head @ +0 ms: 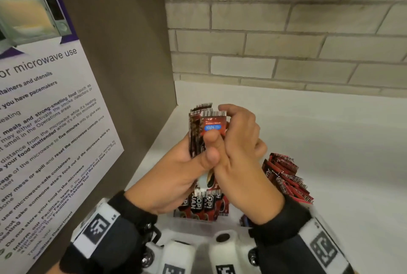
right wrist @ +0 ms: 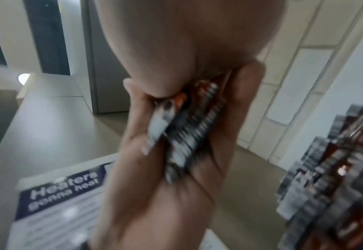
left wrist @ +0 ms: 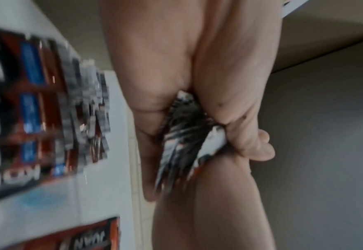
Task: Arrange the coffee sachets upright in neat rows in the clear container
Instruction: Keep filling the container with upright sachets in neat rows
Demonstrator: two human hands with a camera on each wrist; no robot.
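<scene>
A white counter (head: 308,141) runs up to a pale brick wall (head: 286,31). At the far left a printed microwave-use notice (head: 44,119) hangs on a brown side panel (head: 123,53). The left hand (head: 176,177) is wrapped round a bundle of red-and-black coffee sachets (head: 206,124), thumb pressed across the front one; the right hand (head: 240,152) clasps the same bundle from its other side. Below them more sachets (head: 202,205) stand in the clear plastic container (head: 231,223), and to the right a fanned stack of sachets (head: 286,177) leans at its edge.
</scene>
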